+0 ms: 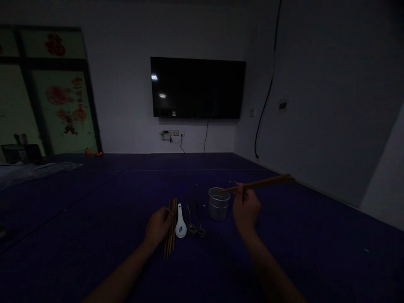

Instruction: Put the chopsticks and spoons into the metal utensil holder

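Head view: right hand (247,207) pinches chopsticks (267,182), cup (218,208) just left; left hand (158,226), grip unclear, touches other chopsticks (171,240) at its right.

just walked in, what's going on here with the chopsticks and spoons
A person's right hand holds thin brown wooden chopsticks, one end over the mouth of a round silver metal cup. The left hand is at a row of brown wooden chopsticks on the dark purple surface. A white ceramic spoon and two dark metal spoons lie between that row and the cup.
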### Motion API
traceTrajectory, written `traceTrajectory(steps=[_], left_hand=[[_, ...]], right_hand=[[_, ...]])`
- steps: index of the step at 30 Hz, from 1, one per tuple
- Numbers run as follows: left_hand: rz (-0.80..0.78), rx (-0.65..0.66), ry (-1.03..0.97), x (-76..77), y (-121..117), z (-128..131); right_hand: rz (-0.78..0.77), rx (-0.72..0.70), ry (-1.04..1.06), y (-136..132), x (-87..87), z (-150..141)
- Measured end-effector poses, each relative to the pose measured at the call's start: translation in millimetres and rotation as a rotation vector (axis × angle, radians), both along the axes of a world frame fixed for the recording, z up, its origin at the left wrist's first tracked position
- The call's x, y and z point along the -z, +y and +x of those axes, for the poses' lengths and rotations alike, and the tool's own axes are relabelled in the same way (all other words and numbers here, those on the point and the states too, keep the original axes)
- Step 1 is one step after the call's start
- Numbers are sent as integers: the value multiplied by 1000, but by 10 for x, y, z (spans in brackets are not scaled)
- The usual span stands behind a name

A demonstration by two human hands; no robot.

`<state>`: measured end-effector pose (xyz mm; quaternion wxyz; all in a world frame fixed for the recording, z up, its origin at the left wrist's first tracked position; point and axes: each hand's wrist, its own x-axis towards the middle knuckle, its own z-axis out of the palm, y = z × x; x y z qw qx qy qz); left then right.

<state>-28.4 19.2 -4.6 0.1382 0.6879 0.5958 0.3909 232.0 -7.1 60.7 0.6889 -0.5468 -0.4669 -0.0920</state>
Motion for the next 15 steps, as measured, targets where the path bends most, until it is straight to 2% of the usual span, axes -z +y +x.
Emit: traceTrajectory(steps=[4,9,15], left_hand=[[-27,19,8,41,47,-11],[-45,12,26,13,9,15],[-52,38,37,-7,-30,30]], right_hand=[[-84,34,-101,81,54,47],[-155,22,-165,207,136,100],[-243,-13,-135,319,198,139]])
